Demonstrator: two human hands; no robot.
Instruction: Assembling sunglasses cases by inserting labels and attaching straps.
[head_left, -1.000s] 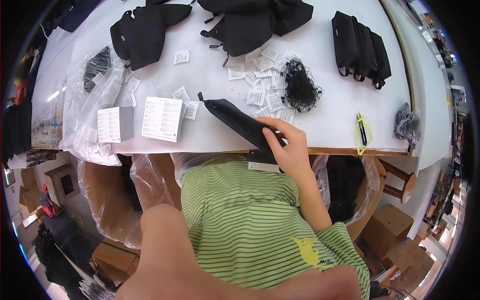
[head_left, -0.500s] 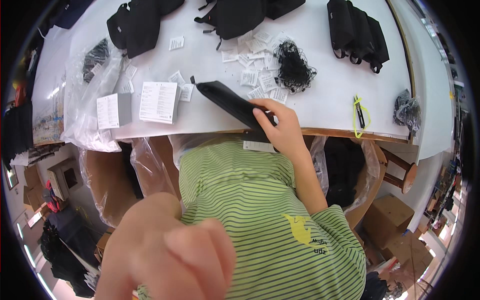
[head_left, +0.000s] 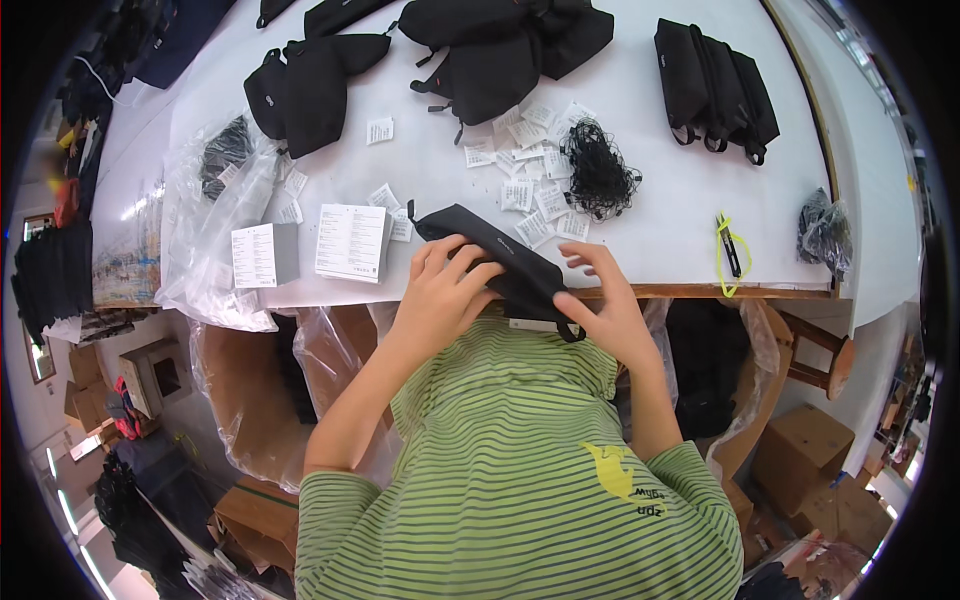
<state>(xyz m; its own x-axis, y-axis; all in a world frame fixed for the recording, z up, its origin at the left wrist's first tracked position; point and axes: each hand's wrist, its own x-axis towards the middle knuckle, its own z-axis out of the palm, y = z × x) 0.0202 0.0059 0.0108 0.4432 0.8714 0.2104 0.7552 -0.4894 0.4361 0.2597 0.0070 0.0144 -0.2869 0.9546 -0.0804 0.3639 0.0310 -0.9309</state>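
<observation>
A black zippered pouch (head_left: 500, 262) lies slantwise at the table's near edge, its far end pointing left and its near end overhanging the edge. My left hand (head_left: 440, 295) grips its near-left side, fingers curled over the fabric. My right hand (head_left: 605, 310) is at the near right end, fingers spread and the thumb against the pouch. A white tag (head_left: 532, 325) shows just under that end, partly hidden by the pouch. A small black loop (head_left: 572, 332) hangs there.
Beyond lie loose white paper labels (head_left: 517, 195), a tangle of black cords (head_left: 600, 172), and more black bags (head_left: 490, 70). Two stacks of white printed cards (head_left: 350, 243) stand left. Yellow-corded snips (head_left: 728, 250) lie right. Plastic-lined cartons (head_left: 245, 385) sit below the table edge.
My left hand has come from close in front of the camera down onto the pouch. My right hand's fingers have lifted off the pouch and spread. The view has shifted slightly.
</observation>
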